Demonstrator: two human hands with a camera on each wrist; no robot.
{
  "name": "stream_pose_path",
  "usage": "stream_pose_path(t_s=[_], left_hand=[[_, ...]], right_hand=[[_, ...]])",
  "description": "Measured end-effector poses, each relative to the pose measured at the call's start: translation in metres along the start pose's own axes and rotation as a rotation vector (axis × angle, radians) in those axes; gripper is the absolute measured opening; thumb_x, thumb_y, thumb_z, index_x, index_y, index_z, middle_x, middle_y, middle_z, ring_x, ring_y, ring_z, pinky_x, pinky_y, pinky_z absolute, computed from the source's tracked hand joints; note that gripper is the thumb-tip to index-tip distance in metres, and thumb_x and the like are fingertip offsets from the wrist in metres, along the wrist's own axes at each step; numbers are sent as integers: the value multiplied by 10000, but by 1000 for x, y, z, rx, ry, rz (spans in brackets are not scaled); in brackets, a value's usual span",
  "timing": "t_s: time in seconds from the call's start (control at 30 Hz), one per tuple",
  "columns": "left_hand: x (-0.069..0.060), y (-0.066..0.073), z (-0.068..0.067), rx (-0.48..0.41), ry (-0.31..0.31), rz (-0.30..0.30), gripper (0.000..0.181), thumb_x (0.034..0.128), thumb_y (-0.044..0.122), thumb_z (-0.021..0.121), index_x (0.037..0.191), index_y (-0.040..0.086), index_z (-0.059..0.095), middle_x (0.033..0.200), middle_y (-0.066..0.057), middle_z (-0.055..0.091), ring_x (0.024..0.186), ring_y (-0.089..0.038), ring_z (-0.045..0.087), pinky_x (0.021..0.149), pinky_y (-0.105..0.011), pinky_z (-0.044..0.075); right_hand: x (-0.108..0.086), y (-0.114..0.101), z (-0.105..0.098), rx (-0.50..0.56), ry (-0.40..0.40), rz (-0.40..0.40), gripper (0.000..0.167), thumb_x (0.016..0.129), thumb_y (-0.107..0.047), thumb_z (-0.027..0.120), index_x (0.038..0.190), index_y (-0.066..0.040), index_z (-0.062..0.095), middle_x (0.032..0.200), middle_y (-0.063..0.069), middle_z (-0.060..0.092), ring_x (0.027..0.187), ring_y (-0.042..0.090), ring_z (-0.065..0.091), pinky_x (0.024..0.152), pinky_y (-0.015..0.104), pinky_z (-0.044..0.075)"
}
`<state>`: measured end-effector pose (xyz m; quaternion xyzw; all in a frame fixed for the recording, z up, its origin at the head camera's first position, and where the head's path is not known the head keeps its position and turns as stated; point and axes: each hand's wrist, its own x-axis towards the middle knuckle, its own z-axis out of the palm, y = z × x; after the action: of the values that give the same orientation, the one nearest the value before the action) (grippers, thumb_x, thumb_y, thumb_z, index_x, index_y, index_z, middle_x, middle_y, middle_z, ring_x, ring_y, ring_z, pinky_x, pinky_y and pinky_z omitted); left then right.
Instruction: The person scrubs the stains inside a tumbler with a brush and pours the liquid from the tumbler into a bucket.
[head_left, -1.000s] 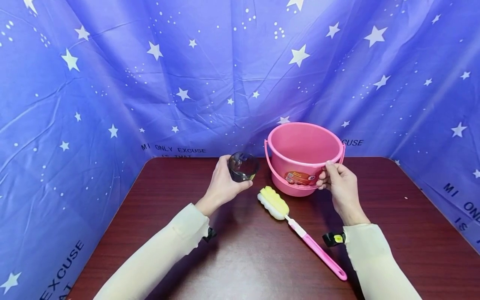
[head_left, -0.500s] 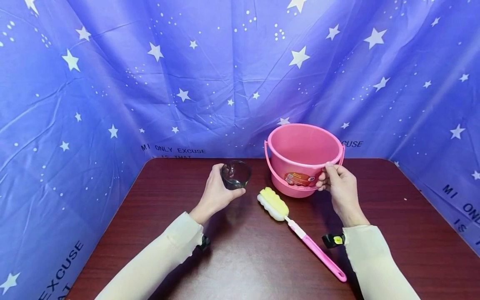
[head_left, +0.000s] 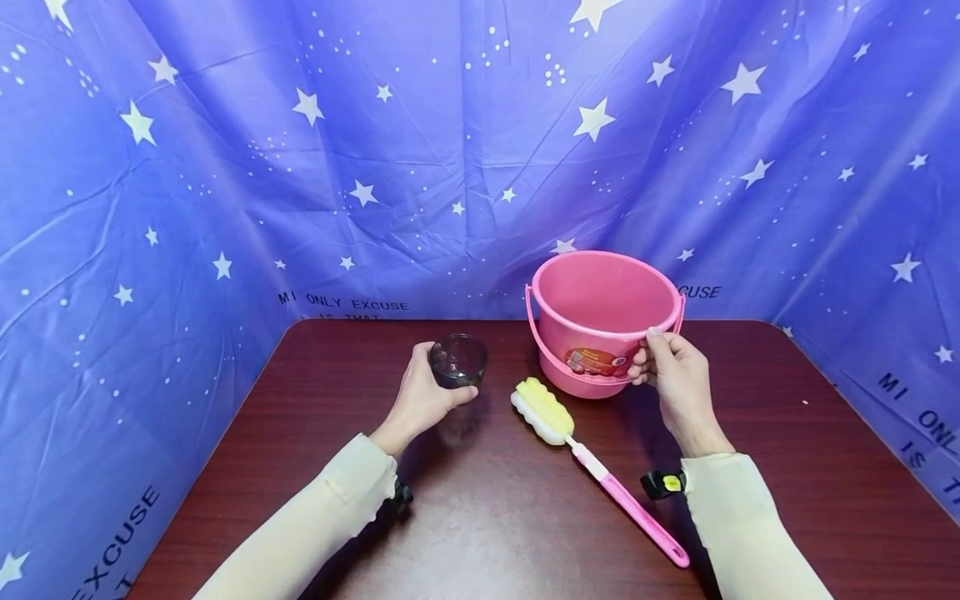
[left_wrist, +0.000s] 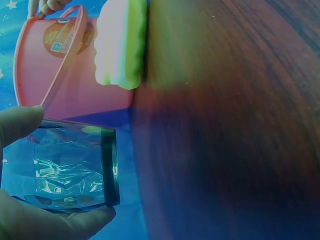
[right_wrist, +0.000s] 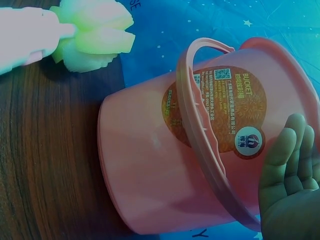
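Note:
My left hand (head_left: 423, 392) grips a dark clear drinking glass (head_left: 459, 358) from its left side. The glass is upright, its mouth facing up, and looks slightly raised above the tabletop. In the left wrist view, a thumb and fingers bracket the glass (left_wrist: 70, 167). To the right stands a pink bucket (head_left: 577, 321) with its handle hanging down in front over an orange label. My right hand (head_left: 684, 383) holds the bucket's near right rim, thumb at the edge and fingers against the outer wall. Between the hands lies a sponge bottle brush (head_left: 543, 412) with a yellow-and-white head and pink-and-white handle.
Everything is on a dark red-brown wooden table (head_left: 315, 375). A blue curtain (head_left: 420, 150) with white stars hangs close behind the table and along both sides. The brush handle points toward the table's near right.
My left hand has carried the glass left and down toward me, away from the bucket. The right hand keeps its hold on the bucket rim; the bucket and brush stay in place.

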<state>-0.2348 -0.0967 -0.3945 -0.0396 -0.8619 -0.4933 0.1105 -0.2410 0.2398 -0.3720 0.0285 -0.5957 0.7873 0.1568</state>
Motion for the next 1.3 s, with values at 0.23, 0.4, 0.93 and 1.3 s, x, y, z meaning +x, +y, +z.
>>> stream_pose_path(t_s=[0.23,0.4,0.93,1.3], left_hand=[[-1,-6,0,-36,-5,-31,820,616,214,879,1256,30,401,1198,-163,552,1125,-301,545,969,-439,410],[0,-10,2,-40,-7,-68,821,617,193,876,1261,33,392,1217,-162,540,1136,-301,538,974,-443,408],[0,-21,5,-64,-33,-145,817,614,172,874,1261,46,391,1220,-151,531,1140,-300,532,975,-438,408],[-1,-25,6,-62,-29,-149,819,615,186,872,1262,60,388,1228,-147,526,1135,-304,534,961,-450,417]], right_hand=[[-1,-1,0,6,-14,-8,246,962,-246,577,852,-27,592,640,19,596,490,109,594,480,224,505],[-1,1,-1,1,-16,-38,255,962,-249,579,850,-21,603,639,27,598,487,108,594,475,221,503],[-3,-3,2,34,-18,5,248,961,-232,580,852,-9,584,636,24,600,485,116,593,471,227,501],[-1,-1,1,14,-8,9,261,957,-252,583,849,-14,585,634,23,602,484,111,592,477,219,502]])
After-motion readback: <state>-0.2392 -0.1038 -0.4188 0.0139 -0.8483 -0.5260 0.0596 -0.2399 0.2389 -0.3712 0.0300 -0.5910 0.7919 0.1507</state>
